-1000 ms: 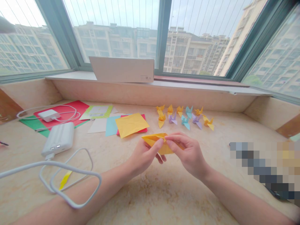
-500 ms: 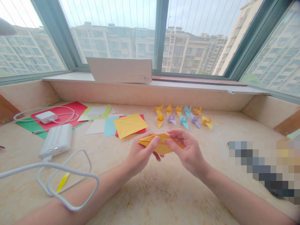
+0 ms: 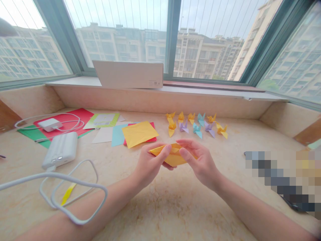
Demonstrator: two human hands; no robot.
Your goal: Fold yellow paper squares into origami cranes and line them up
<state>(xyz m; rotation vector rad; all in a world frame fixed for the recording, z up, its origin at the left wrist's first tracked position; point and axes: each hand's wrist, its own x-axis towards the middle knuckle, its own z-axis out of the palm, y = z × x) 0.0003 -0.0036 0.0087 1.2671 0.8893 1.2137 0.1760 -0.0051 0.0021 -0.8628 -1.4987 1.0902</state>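
Note:
A partly folded yellow-orange paper (image 3: 172, 154) is held just above the marble counter (image 3: 160, 204) between both hands. My left hand (image 3: 149, 164) pinches its left end with thumb on top. My right hand (image 3: 200, 160) grips its right side, thumb and fingers closed on the fold. Behind the hands lie several finished paper cranes (image 3: 197, 124) in yellow, blue and purple. A flat yellow sheet (image 3: 139, 133) rests on a pile of coloured sheets to the left of them.
A white power bank (image 3: 60, 149) with a looping white cable (image 3: 70, 187) lies at the left. A white charger (image 3: 49, 124) sits on red paper (image 3: 75, 117). A long white box (image 3: 129, 74) stands on the window ledge. A pixelated patch covers the right.
Both hands have shifted slightly left and up with the folded paper. The fingers have worked along its fold; the paper stays held between them.

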